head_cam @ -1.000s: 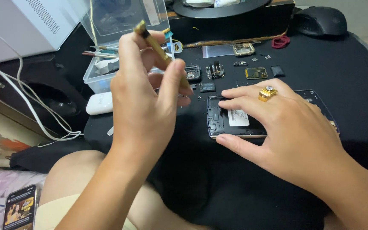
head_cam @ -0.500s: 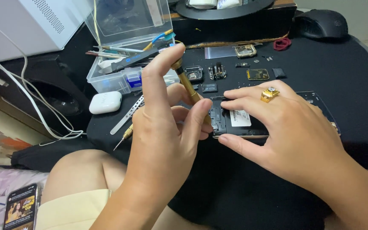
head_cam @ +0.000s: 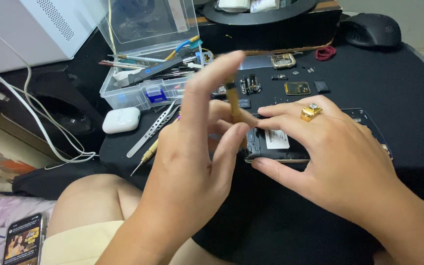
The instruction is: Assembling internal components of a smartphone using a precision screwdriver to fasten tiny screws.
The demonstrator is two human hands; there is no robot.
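Head view shows your left hand [head_cam: 192,162] pinching a slim gold-coloured screwdriver [head_cam: 232,100], held nearly upright over an opened black phone [head_cam: 276,145] on the black mat [head_cam: 398,98]. Your right hand [head_cam: 334,157], wearing a gold ring [head_cam: 311,112], presses spread fingers on the phone, whose white label shows.

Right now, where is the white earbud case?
In the head view, the white earbud case lies left on the black mat, below the clear tool box, beside the metal tweezers.
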